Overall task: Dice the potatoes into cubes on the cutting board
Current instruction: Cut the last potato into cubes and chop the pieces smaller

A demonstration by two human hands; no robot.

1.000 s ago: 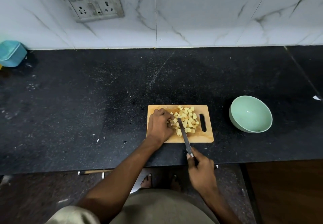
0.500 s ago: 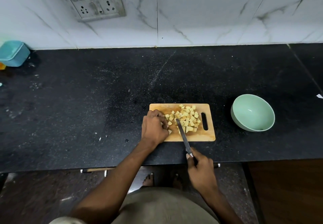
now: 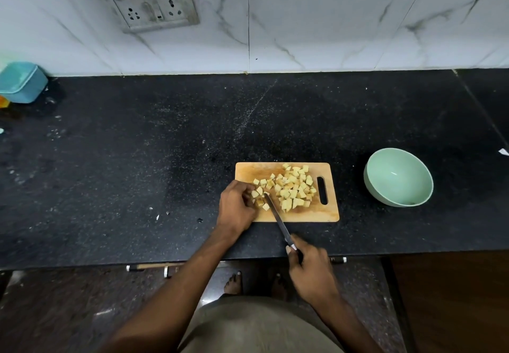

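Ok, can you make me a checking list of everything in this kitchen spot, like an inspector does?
Surface: black speckled countertop, with pale crumbs and scraps.
Job's things: wooden cutting board holding potato cubes; knife with its tip among them.
Clutter: empty mint-green bowl right of the board; teal container at far left.
Hands: left hand holds potato pieces at the board's left edge; right hand grips the knife handle.
Cables: nothing seen.
Surroundings: white marble-look wall tiles with a socket plate; bare feet on the floor below.
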